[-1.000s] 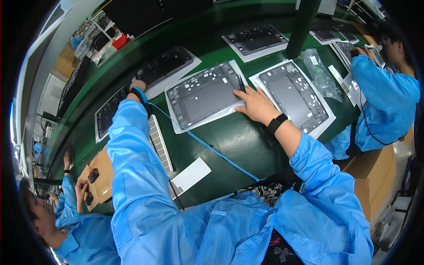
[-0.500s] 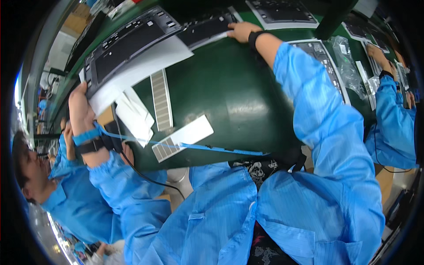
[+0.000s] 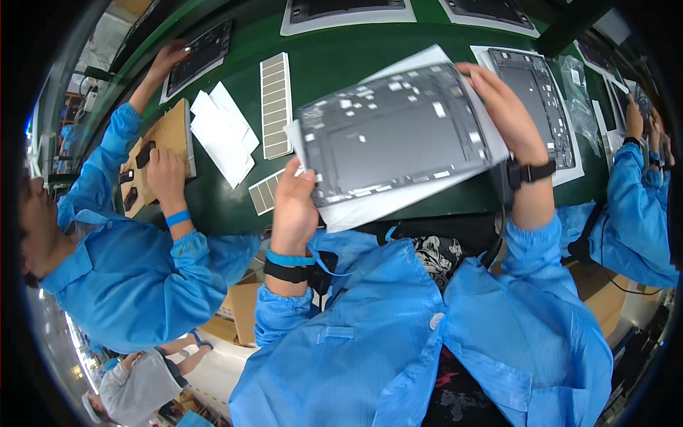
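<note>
Both my hands hold a thin grey tablet-shaped housing panel (image 3: 388,128), tilted above the near part of the bench. Small white pieces dot its face, mostly along the edges. Under it lies a white sheet (image 3: 370,211), sticking out at the far and near sides. My left hand (image 3: 295,206) is closed on the near left corner, thumb on top. At the far right corner, my right hand (image 3: 509,117) grips the edge, with its fingers partly hidden behind the panel. Just left of my left hand lies a label strip (image 3: 263,196), partly covered.
Another label strip (image 3: 276,107) and loose white sheets (image 3: 222,135) lie to the left. A similar panel (image 3: 533,99) rests at the right, beside a clear plastic bag (image 3: 580,99). A co-worker's hand (image 3: 167,174) is over a brown board (image 3: 163,142). A green post (image 3: 576,25) stands far right.
The panel and white sheet have come from the left to in front of me. My right hand has drawn back from the far panel to this one. The co-worker's arm now reaches a panel far left.
</note>
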Motion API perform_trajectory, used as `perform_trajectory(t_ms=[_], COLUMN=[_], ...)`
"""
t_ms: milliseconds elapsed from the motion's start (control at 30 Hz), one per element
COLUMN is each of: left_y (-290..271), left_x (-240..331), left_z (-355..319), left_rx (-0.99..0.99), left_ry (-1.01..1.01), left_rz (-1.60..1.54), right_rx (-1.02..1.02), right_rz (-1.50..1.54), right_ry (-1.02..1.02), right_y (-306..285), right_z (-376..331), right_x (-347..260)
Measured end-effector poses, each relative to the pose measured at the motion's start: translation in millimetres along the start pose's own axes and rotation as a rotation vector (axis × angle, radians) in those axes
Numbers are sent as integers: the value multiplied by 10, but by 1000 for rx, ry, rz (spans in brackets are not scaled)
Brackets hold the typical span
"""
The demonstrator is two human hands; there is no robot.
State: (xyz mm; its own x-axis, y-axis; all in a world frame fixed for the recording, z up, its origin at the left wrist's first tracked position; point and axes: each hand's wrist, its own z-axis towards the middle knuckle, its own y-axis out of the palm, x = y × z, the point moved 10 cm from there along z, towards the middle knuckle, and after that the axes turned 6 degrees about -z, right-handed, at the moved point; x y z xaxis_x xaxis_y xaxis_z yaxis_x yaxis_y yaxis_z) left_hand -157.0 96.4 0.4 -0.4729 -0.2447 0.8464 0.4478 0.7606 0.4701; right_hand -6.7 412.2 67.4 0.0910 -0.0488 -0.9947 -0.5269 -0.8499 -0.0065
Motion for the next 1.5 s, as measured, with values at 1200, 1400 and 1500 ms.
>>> perform_trajectory(t_ms=[1200, 1400, 1500], left_y=[-44, -67, -83], left_x=[-26, -30, -32], left_z=[-722, -725, -732], left_rx=[6, 31, 41], left_ry=[499, 517, 525], left_rz=[1609, 1577, 1563], right_rx=[-111, -153, -124], right_rz=[-186, -226, -295], right_ry=[-12, -33, -76], right_y=[1719, 2393, 2405], right_z=[-649, -306, -301], right_x=[116, 553, 483])
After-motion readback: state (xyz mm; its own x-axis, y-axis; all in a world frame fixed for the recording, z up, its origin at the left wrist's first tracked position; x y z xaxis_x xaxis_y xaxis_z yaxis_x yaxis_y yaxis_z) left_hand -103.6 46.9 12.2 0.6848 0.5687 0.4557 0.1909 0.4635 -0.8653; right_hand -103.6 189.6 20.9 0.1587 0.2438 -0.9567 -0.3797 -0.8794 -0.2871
